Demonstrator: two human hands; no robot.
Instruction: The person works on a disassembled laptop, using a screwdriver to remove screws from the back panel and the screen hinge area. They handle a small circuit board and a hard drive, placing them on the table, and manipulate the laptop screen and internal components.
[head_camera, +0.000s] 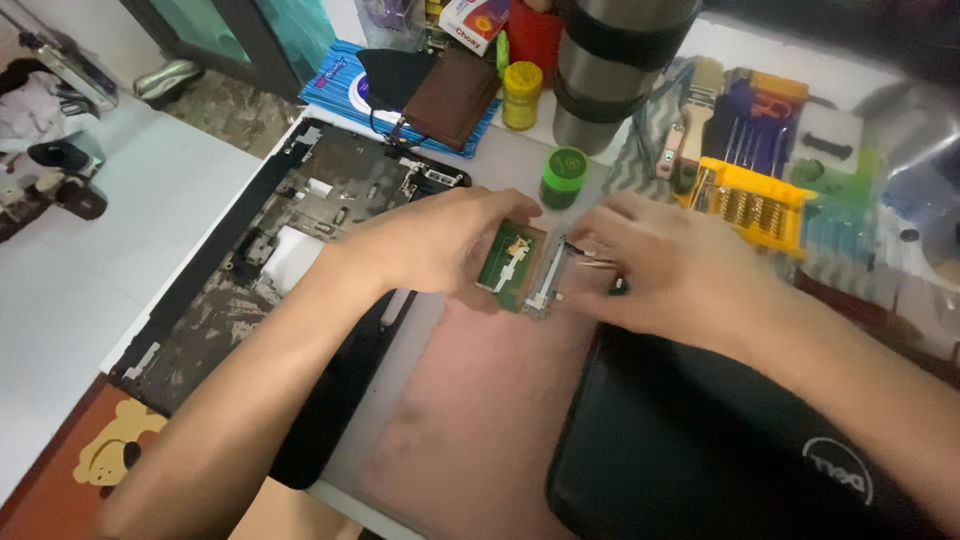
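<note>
Stripped black laptop base shell (300, 240) at left, black laptop lid (700, 450) at lower right. Between them, left hand (430, 240) pinching small green circuit board (508, 265); right hand (665, 265) holding thin metal bracket (548, 285) beside it.

Under your left hand (440, 240) you have a small green circuit board (508, 262) with a matt face, and beside it a thin bracket (548, 280) of bare, dull metal. The opened laptop base (290, 240) looks like scratched grey metal in a black plastic frame. The tumbler (610, 70) is brushed steel, the black sleeve (720, 450) soft matt cloth, and the tabletop (480, 400) smooth and worn.
</note>
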